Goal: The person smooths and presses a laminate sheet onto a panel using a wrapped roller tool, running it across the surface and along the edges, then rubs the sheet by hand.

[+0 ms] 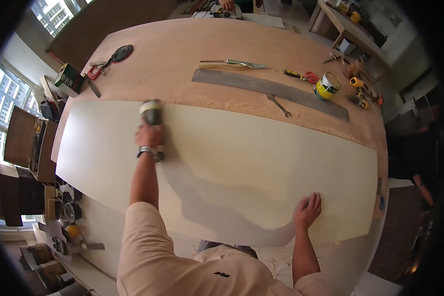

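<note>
A large pale sheet lies flat across the worktable. My left hand, with a metal-banded watch at the wrist, is closed around a dark oblong tool with a pale end. The tool is blurred, so its exact kind is unclear; it rests over the sheet's far edge, toward the left. My right hand lies on the near right part of the sheet, fingers stretched out and holding nothing. Sawdust runs along the far edge of the sheet.
Beyond the sheet are a long grey metal strip, a wrench, a handsaw, a can and a yellow drill. A green box stands at left. Another person's hand is at the far end; another person's arm is at right.
</note>
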Available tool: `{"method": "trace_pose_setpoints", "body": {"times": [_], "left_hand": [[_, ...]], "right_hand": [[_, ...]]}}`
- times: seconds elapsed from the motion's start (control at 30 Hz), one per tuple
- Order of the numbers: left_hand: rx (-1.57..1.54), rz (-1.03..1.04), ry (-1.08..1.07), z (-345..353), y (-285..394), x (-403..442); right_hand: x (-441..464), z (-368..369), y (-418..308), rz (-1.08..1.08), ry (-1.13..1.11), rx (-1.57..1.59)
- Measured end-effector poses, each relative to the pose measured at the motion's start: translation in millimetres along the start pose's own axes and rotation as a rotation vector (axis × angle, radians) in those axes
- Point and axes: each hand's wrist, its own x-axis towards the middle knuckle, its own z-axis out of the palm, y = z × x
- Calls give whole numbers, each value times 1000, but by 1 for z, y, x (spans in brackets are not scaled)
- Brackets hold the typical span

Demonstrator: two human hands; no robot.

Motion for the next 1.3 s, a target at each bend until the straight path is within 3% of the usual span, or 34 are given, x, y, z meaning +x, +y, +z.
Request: {"method": "trace_pose_setpoints", "body": {"times": [0.07, 0.17, 0.3, 0.4, 0.47, 0.57, 0.7, 0.87, 1.13, 1.27, 1.3], "left_hand": [[2, -201, 42, -9, -36, 6], [39, -278, 98, -5, -23, -19], [-1, -156, 66, 9, 51, -55], [59, 124, -4, 53, 136, -91], [10, 385, -7, 74, 200, -151], [-4, 697, -192, 97, 271, -247], [-175, 1006, -275, 96, 265, -338], [-189, 834, -221, 72, 164, -317], [29, -13, 38, -6, -104, -185], [100, -347, 131, -19, -176, -183], [102, -336, 129, -18, -175, -191]], "right_hand": [[2, 0, -2, -6, 6, 37], [-3, 1, -3, 13, -30, 24], [-2, 2, -3, 6, -50, 18], [-1, 1, -4, 8, -47, 37], [-1, 1, -4, 15, -47, 42], [2, -1, -2, 18, -42, 43], [-2, 3, 1, -7, -4, 31], [1, 9, 6, -30, -14, 4], [2, 5, 2, 14, -74, -11], [1, 4, 0, 6, -63, -23], [0, 6, -2, 2, -67, -18]]}}
